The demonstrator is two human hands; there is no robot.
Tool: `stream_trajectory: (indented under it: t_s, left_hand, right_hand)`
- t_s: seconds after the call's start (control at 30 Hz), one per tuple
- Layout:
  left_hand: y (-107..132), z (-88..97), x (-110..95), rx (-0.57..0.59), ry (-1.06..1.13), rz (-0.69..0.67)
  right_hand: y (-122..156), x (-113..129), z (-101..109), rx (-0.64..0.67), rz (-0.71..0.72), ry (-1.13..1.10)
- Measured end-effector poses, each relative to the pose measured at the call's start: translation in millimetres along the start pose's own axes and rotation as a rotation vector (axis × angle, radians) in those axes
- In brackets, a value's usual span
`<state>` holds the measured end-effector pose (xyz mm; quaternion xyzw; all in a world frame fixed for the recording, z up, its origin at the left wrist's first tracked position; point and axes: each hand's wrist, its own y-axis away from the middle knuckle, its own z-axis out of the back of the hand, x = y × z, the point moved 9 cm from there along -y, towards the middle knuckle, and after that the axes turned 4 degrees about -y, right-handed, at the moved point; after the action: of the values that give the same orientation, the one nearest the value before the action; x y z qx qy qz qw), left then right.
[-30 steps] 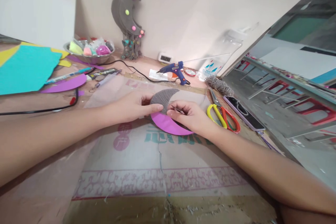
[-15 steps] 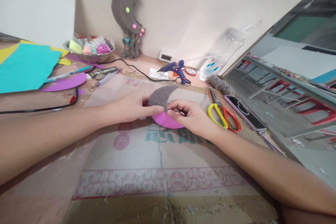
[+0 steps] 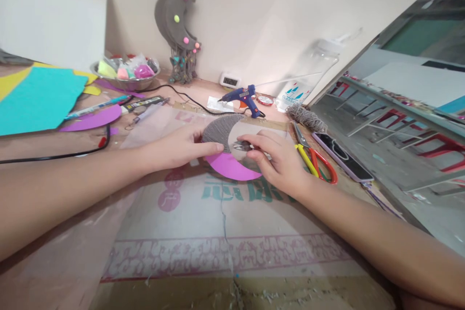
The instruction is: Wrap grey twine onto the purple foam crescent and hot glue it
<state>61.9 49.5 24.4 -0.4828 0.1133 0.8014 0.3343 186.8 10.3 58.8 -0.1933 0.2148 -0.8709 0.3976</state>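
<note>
A crescent (image 3: 234, 168) cut from purple card is held over the mat, its upper part covered with rows of grey yarn (image 3: 220, 133). My left hand (image 3: 187, 145) grips its left side, the thumb lying on top at the border of yarn and bare purple. Inside the crescent's curve, my right hand (image 3: 272, 157) pinches a small dark grey thing (image 3: 243, 146), too blurred to name exactly. Beside that hand lie scissors (image 3: 319, 164) with one yellow and one orange handle, partly hidden behind the fingers.
A blue glue gun (image 3: 240, 94) stands behind the hands, its black cord running left. At right are a grey yarn skein (image 3: 307, 117) and a phone (image 3: 341, 155). A metal bowl (image 3: 125, 81) and turquoise sheet (image 3: 39, 101) sit left. A grey moon ornament (image 3: 178, 19) hangs on the wall.
My right hand has moved right, away from the crescent's inner edge, and the small dark thing in its fingers now shows. My left hand keeps its grip on the crescent.
</note>
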Motion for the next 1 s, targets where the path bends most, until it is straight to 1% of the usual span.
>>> stream_trajectory:
  t_s: [0.13, 0.23, 0.5, 0.6, 0.7, 1.0]
  left_hand:
    - [0.1, 3.5, 0.0, -0.027, -0.002, 0.048]
    - [0.2, 4.8, -1.1, -0.038, 0.0, 0.049]
    - [-0.3, 4.0, -0.4, -0.035, 0.02, 0.042]
    - [-0.3, 2.9, 0.5, -0.024, 0.024, 0.054]
    - [-0.4, 1.9, -1.6, -0.013, 0.048, 0.034]
    - [0.5, 3.2, -1.1, -0.016, 0.03, 0.026]
  right_hand:
    - [2.0, 6.0, 0.5, -0.03, 0.106, 0.127]
    - [2.3, 9.4, -0.7, -0.023, 0.132, 0.175]
    - [1.0, 11.4, -2.4, -0.012, 0.119, 0.215]
    - [1.3, 11.1, -3.1, -0.005, 0.123, 0.21]
    - [1.4, 10.2, -3.3, -0.001, 0.119, 0.203]
    - [0.8, 7.0, -7.6, 0.029, 0.092, 0.18]
